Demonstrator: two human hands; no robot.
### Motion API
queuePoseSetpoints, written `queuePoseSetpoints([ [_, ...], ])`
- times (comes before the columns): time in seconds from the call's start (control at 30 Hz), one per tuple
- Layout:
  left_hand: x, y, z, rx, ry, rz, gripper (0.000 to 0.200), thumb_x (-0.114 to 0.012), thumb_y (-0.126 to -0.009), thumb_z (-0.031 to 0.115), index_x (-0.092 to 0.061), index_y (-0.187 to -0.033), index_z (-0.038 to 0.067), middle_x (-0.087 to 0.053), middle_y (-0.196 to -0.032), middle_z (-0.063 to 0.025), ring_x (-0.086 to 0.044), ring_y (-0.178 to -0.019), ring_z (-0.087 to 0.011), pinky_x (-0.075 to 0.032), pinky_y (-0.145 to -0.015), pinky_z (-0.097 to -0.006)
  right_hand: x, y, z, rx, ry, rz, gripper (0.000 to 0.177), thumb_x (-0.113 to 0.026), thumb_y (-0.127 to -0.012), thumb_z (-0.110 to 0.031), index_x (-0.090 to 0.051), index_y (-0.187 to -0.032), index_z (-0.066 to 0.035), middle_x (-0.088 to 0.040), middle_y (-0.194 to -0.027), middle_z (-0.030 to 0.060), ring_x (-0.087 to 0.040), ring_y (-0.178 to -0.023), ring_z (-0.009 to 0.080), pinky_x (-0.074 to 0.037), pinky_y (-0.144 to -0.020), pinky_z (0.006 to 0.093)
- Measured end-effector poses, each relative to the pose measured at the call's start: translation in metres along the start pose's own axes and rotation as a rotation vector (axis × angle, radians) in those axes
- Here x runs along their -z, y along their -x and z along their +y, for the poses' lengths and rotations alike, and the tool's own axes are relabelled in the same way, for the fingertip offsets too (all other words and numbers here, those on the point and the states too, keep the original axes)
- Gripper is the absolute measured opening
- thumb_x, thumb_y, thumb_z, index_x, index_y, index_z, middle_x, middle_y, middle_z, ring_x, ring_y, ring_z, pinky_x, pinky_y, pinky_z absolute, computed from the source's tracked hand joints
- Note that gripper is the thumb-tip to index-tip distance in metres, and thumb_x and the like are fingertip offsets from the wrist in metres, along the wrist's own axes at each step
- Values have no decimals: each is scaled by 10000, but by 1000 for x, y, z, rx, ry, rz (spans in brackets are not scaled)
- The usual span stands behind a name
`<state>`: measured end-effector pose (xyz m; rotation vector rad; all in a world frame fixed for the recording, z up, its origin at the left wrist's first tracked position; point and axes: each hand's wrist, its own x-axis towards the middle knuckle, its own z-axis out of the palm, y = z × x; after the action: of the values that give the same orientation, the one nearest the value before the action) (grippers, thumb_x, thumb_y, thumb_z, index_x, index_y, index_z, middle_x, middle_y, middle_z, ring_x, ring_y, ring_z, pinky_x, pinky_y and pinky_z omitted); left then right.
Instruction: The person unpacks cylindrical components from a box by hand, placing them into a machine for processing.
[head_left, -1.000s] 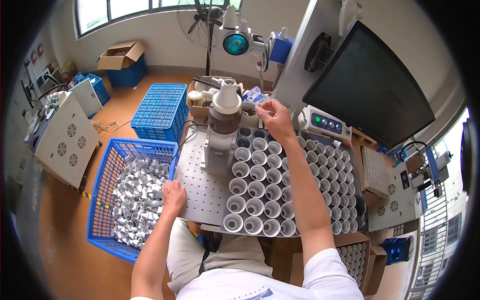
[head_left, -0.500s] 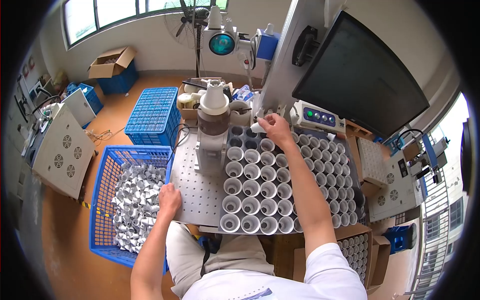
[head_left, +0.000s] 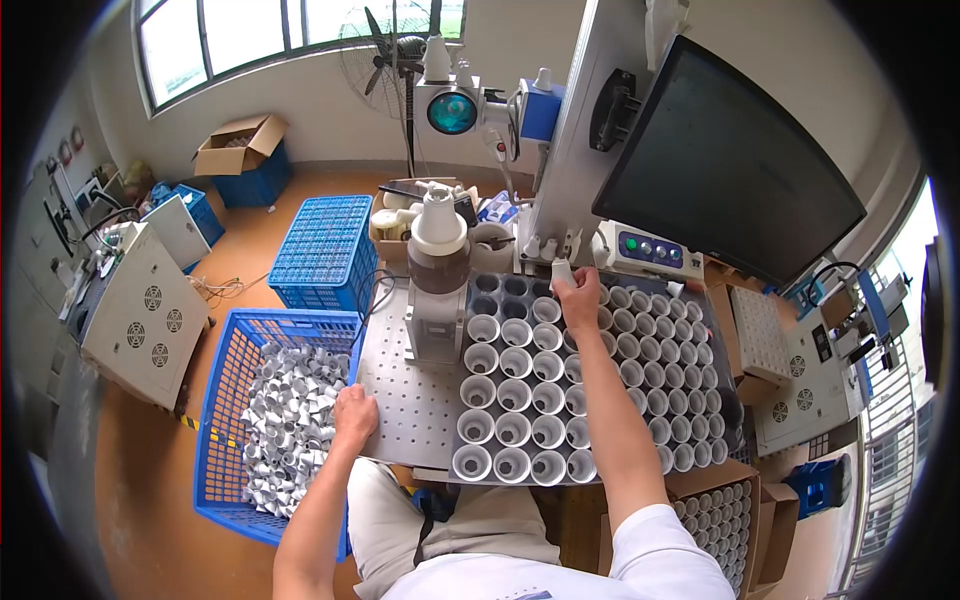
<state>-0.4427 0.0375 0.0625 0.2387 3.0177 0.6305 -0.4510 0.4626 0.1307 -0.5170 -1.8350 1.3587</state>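
Observation:
My right hand (head_left: 577, 300) is closed around a white tapered plastic cup (head_left: 562, 270), narrow end up, above the back of a dark tray (head_left: 455, 425). Rows of similar white cups (head_left: 514, 396) stand in that tray, wide mouths up; a few dark wells at its back left hold none. My left hand (head_left: 355, 412) is curled at the left edge of the perforated metal plate (head_left: 405, 405), close to the blue basket (head_left: 222, 420). What lies inside its fingers, if anything, is hidden. Loose white cups (head_left: 295, 420) fill the basket in a heap.
A white cone-shaped piece (head_left: 439, 222) sits on a brown cylindrical fixture (head_left: 440, 268) beside the tray. Behind stand a lens head (head_left: 451, 113), a control box (head_left: 650, 250) and a large monitor (head_left: 735, 160). A carton of cups (head_left: 715, 520) is at lower right; a blue crate (head_left: 322, 250) stands behind the basket.
My right hand has shifted slightly right and nearer to me, and the cup in it has turned from tilted to roughly upright. My left hand stays by the plate's edge. The whole view has shifted slightly.

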Motion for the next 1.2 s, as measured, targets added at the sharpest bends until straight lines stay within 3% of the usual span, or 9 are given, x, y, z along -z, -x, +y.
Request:
queuePoseSetpoints([
  [0.13, -17, -5, -18, -176, -95, 46, 260, -493, -782, 189, -571, -870, -43, -588, -909, -238, -539, -931, -385, -429, -853, -467, 2, 2, -5, -16, 2, 14, 307, -693, -666, -192, -453, -761, -25, -452, -694, 50, -434, -626, 167, -394, -594, 309],
  [0.83, -8, -2, -8, -58, 18, 54, 248, -492, -771, 179, -561, -849, -46, -575, -889, -250, -541, -900, -397, -430, -839, -477, 2, 4, -8, 2, -110, -8, 285, -694, -728, -134, -419, -705, -63, -415, -637, -5, -400, -555, 99, -356, -503, 269],
  [1.2, -16, -4, -14, -91, -12, 63, 258, -493, -777, 180, -554, -870, -53, -570, -906, -259, -543, -900, -401, -428, -842, -477, 1, 6, -12, -9, -136, -14, 278, -685, -742, -123, -415, -703, -72, -443, -623, -6, -447, -515, 81, -362, -468, 251],
])
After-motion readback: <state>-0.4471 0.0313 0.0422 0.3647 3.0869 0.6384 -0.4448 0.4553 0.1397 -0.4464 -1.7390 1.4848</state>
